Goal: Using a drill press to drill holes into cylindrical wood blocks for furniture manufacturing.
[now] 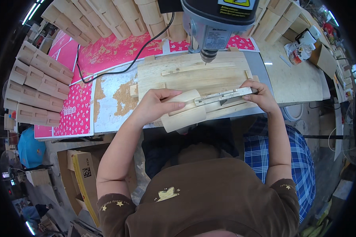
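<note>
My left hand (156,106) is closed round one end of a pale, rounded wooden piece (186,117), tilted over the near edge of the bench, with the thumb on top. My right hand (261,96) pinches the far end of a long, narrow whitish bar (222,95) with slots or marks along it; its exact kind is unclear. The bar's other end meets the wooden piece, and I cannot tell whether it sits inside a recess. Behind both hands lies a flat wooden board (194,77) with strips on it, beneath the drill press chuck (208,55).
The drill press head (218,29) hangs over the board, and a black cable (124,70) curves across the bench. Stacked recessed wooden cylinders stand at the left (39,85) and back (106,17). Sawdust (124,96) covers parts of the bench. A clear bottle (302,53) stands at right.
</note>
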A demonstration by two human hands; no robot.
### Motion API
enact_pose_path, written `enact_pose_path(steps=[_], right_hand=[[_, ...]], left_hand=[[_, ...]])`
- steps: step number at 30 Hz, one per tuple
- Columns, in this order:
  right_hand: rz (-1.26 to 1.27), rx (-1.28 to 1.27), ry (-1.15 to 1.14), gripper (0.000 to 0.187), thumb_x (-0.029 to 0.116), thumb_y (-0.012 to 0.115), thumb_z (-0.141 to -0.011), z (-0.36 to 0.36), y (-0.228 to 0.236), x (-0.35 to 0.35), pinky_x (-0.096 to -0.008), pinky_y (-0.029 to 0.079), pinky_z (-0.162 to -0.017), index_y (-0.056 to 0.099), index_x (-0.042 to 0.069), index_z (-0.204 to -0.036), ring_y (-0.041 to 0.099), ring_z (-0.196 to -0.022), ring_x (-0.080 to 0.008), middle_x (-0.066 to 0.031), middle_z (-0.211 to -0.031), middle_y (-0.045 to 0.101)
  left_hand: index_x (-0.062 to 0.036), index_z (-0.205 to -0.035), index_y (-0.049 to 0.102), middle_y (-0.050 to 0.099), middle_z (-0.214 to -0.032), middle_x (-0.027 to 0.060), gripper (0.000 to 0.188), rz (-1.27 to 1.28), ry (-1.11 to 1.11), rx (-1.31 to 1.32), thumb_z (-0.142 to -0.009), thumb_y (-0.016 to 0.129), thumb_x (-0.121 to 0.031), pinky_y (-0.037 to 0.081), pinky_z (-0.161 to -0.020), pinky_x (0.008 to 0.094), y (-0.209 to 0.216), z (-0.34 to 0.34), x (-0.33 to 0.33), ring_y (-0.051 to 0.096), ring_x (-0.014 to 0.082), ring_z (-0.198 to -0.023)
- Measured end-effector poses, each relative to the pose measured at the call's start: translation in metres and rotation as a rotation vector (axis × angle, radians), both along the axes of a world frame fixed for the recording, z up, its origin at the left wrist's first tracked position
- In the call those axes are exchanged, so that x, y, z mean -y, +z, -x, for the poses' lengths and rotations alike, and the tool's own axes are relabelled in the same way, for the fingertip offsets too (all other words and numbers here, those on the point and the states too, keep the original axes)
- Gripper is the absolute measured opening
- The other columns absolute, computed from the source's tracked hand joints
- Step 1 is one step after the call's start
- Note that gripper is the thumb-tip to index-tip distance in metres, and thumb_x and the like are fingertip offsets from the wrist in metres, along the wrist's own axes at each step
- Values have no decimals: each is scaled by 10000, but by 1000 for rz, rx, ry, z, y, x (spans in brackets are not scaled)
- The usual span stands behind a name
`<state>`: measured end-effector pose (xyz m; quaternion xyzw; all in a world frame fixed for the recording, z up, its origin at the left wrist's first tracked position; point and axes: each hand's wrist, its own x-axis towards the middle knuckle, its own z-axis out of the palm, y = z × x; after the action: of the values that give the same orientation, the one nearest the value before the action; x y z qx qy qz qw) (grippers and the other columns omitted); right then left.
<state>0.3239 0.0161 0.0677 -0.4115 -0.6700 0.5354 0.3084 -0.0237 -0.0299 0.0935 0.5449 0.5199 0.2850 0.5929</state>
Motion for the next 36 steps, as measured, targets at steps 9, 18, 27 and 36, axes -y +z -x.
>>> enact_pose_path(steps=[9,18,27,36], right_hand=[[-124,53,4,233,-27,691,-690,17,4,17,-256,429,-765,642,22,-913,551,-852,-136,-31,-865,581],[-74,57,-79,232,-35,694,-685,-2,8,27,-252,436,-730,646,14,-907,556,-812,-131,-28,-846,582],[-115,56,-82,228,-12,705,-691,-2,8,28,-247,442,-705,649,19,-910,560,-805,-128,-29,-839,586],[-189,120,-108,228,-2,698,-678,-3,4,29,-261,427,-742,643,31,-898,559,-813,-152,-36,-852,601]], left_hand=[[-40,-1058,594,586,-1087,73,430,-336,578,262,-947,373,-391,365,-841,282,-40,-73,-3,484,135,-1007],[-112,-1116,590,623,-875,140,312,-846,186,-360,-918,404,-264,437,-672,304,-69,-26,-70,597,158,-835],[-127,-1131,584,644,-683,78,394,-826,-342,-1230,-743,513,-125,459,-588,371,-47,-51,-62,640,226,-635],[8,-891,621,648,-811,128,228,-485,277,-897,-790,575,-191,453,-736,394,-12,7,1,634,285,-734]])
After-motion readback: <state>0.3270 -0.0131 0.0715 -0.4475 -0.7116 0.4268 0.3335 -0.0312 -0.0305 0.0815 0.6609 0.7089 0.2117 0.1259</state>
